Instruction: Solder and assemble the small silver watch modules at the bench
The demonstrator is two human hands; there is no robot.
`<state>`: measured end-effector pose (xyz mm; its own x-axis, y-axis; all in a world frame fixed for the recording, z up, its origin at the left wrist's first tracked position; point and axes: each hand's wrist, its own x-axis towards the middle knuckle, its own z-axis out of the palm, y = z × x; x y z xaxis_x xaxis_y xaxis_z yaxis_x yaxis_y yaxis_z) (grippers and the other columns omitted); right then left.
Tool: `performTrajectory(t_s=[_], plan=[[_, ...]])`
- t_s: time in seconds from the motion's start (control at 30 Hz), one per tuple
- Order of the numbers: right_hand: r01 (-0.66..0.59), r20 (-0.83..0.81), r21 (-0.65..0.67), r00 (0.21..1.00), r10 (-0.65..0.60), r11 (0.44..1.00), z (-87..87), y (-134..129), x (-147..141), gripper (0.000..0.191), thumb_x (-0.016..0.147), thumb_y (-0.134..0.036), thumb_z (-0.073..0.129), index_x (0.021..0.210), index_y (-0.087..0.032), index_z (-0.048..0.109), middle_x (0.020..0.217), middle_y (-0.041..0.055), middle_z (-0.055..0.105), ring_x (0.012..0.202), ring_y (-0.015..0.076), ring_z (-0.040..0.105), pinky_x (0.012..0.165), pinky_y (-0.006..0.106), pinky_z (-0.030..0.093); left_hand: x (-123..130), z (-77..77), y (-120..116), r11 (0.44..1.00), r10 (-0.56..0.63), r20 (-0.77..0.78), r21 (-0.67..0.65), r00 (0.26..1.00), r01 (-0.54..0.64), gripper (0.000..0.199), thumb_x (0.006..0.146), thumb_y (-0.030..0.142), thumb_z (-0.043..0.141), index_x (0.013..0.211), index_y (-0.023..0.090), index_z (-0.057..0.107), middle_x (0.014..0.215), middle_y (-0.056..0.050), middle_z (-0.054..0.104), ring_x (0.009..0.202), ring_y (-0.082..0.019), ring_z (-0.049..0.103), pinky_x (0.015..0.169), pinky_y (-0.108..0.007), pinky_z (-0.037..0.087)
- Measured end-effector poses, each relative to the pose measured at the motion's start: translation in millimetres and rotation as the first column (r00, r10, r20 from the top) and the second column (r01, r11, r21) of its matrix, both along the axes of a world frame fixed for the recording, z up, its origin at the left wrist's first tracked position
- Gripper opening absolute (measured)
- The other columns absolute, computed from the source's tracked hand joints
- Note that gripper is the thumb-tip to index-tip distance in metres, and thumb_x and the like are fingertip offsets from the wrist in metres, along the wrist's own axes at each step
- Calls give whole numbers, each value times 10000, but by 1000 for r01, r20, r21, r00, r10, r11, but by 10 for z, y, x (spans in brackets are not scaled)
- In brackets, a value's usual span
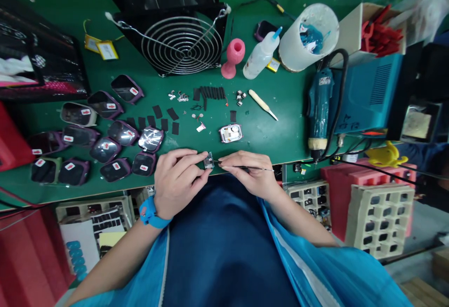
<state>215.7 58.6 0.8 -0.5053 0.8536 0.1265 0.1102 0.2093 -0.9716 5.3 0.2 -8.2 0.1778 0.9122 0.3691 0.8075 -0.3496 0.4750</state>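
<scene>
Near the front edge of the green table [273, 141], my left hand [180, 176] pinches a small circuit board [208, 161] between thumb and fingers. My right hand [250, 171] is closed on a thin dark tool [259, 168], its tip touching or very near the board's right side. An opened watch case [230, 133] with a pale inside lies just beyond my hands. Black foam strips [213, 92], small metal parts [182, 96] and a cream-handled tool [263, 104] lie farther back.
Several watch cases with red arrow stickers [122, 133] spread over the left side. A fan [182, 45], pink holder [233, 59], bottle [261, 56] and white tub [308, 38] stand at the back. An electric screwdriver [320, 110] and blue box [366, 94] are on the right.
</scene>
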Motion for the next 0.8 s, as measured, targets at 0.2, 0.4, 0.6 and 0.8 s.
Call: performTrajectory(t_s=[0.2,0.4,0.6,0.8], plan=[[-2,-9,4,1000,2,1000,-7,-6,9,165,947,-130,694,1013,-237,801,972,46,828,901,199,797,813,360,680,-5,-6,-12,1000,3,5,-1,1000,-3,205,848,167,794,730,236,641,1031,14,800,997,-241,700,756,-400,481],[-4,-9,2,1000,4,1000,-5,-12,-2,173,949,-134,691,1016,-241,809,960,44,831,909,211,803,813,365,685,-2,6,-15,1000,9,-3,-11,1000,-9,210,856,173,781,714,238,642,1033,20,801,994,-230,701,747,-393,480],[1,1,-24,1000,-1,1000,9,-18,-10,166,942,-147,700,1007,-248,816,947,46,834,903,226,809,805,371,685,-5,7,-29,1000,12,13,-17,1000,-12,226,840,158,797,711,233,626,1036,18,803,1004,-232,695,767,-391,484],[-16,-4,-23,1000,16,1000,-2,-27,-1,171,941,-127,698,1005,-240,809,959,56,834,912,221,805,800,371,675,-4,-5,-38,1000,8,15,-17,1000,-8,231,846,159,794,717,232,617,1046,22,801,1010,-234,695,777,-394,482]])
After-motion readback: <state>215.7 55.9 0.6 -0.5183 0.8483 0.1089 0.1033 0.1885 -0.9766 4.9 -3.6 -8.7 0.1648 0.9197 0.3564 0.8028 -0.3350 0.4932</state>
